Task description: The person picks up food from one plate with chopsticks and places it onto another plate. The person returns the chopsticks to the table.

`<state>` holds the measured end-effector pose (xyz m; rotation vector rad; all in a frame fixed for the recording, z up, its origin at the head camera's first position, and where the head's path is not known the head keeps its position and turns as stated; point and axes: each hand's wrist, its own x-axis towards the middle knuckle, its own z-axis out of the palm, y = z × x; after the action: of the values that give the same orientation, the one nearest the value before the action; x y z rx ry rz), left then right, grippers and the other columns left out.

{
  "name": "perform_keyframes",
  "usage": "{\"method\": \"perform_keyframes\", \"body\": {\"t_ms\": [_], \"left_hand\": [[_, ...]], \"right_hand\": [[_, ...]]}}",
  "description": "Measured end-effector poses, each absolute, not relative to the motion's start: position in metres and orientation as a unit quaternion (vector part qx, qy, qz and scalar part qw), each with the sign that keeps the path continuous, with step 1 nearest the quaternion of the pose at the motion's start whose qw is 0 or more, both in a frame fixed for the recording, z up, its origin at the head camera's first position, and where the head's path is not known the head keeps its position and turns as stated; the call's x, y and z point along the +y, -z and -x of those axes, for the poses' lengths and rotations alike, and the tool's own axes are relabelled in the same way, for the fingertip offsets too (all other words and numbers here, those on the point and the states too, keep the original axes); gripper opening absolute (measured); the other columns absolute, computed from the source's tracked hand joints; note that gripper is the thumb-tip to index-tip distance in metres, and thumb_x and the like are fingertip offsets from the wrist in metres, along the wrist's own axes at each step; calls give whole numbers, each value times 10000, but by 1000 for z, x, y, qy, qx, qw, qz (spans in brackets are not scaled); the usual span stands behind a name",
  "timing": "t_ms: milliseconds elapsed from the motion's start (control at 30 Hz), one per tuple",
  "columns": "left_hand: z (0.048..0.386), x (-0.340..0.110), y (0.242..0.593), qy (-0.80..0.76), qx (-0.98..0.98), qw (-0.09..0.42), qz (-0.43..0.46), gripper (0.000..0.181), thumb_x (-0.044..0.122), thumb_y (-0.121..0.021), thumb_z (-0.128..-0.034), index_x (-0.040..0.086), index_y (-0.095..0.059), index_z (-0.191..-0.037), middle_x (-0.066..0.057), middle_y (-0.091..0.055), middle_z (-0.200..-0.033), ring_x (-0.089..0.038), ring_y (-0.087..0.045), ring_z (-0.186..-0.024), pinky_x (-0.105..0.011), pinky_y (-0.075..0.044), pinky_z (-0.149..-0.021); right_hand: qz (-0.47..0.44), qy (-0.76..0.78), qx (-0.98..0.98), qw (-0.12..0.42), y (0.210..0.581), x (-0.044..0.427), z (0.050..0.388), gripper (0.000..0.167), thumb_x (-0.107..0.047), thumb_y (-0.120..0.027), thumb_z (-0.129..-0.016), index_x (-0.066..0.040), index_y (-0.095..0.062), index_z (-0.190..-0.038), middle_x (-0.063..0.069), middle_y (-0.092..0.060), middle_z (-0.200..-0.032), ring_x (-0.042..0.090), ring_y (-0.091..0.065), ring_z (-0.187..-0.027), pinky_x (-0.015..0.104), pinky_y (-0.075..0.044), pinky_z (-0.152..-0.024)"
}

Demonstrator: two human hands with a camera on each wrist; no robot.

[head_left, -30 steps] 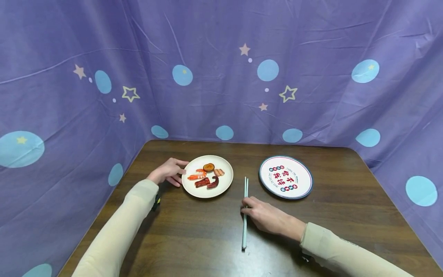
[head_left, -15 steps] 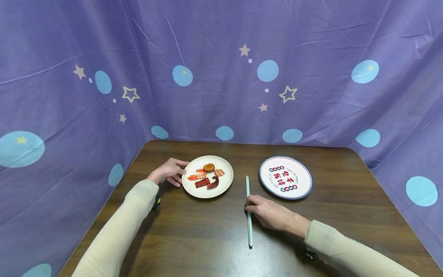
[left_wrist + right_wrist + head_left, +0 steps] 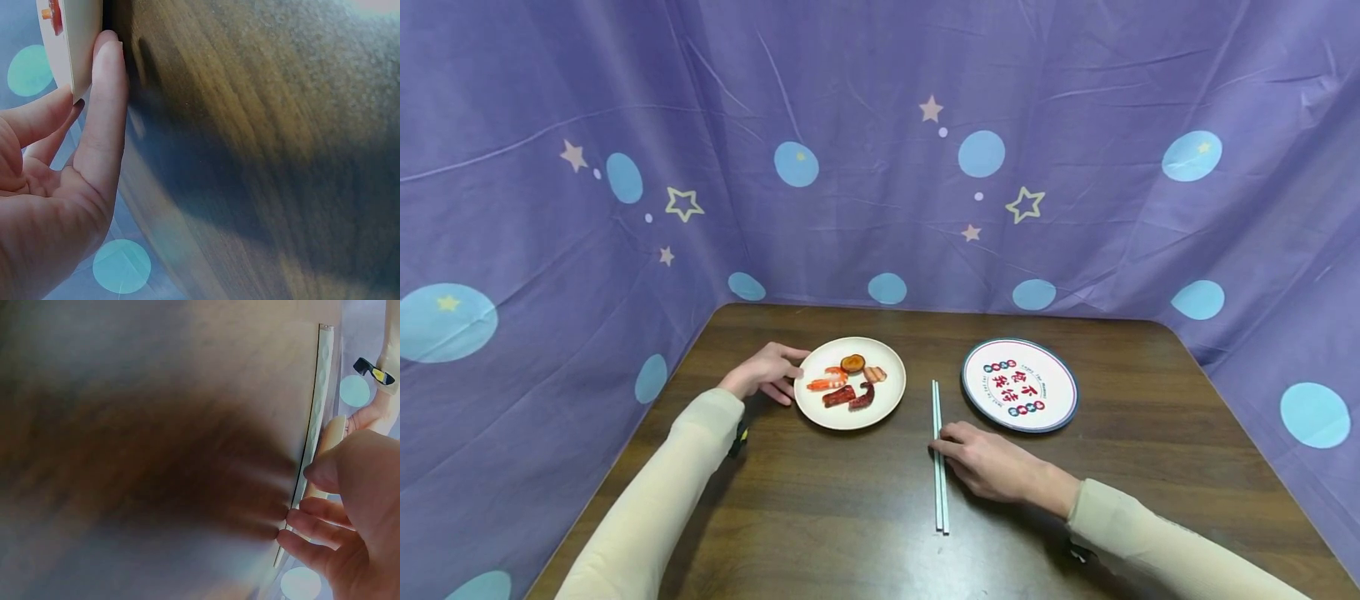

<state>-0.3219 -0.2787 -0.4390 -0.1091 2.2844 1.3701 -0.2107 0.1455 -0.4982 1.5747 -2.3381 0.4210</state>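
Observation:
My left hand [image 3: 766, 372] holds the left rim of a cream plate [image 3: 850, 421]. In the left wrist view, one fingertip meets the plate's rim [image 3: 81, 56] while a longer finger lies along its underside. On this plate are a shrimp [image 3: 827, 382], a round brown slice [image 3: 852, 362], a striped pinkish piece [image 3: 875, 373], a reddish-brown meat piece [image 3: 838, 396] and a curled dark-red tentacle [image 3: 862, 397]. My right hand [image 3: 988, 462] rests at a pair of pale green chopsticks [image 3: 939, 496] lying on the table, its fingertips touching them loosely about midway along.
A white plate [image 3: 1018, 383] with a blue rim and red lettering stands right of the chopsticks. Both plates and the chopsticks are on a brown wooden table [image 3: 820, 517]. A purple curtain [image 3: 880, 192] with stars and dots hangs behind and along the sides.
My right hand has shifted slightly right with the chopsticks. Their near ends have spread a little and now lie flat, and the fingers have loosened. My left hand and both plates have stayed put.

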Motion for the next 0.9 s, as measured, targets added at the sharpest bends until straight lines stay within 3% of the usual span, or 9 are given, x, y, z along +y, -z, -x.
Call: {"method": "perform_keyframes", "body": {"t_ms": [333, 900], "left_hand": [[322, -279, 440, -500, 834, 228, 41, 604, 5, -594, -1036, 33, -415, -1612, -261, -691, -1202, -260, -738, -678, -442, -689, -654], [323, -281, 443, -506, 829, 234, 37, 623, 0, -600, -1031, 27, -395, -1619, -237, -707, -1126, -240, -723, -658, -424, -688, -637]], "right_hand": [[-522, -158, -828, 125, 498, 144, 212, 381, -142, -744, -978, -26, -697, -1338, 90, -633, -1207, 208, -629, -1086, 400, -609, -931], [-520, -144, -833, 122, 498, 143, 215, 317, -163, -739, -988, -52, -731, -1285, 62, -627, -1203, 204, -624, -1069, 381, -599, -925]]}}
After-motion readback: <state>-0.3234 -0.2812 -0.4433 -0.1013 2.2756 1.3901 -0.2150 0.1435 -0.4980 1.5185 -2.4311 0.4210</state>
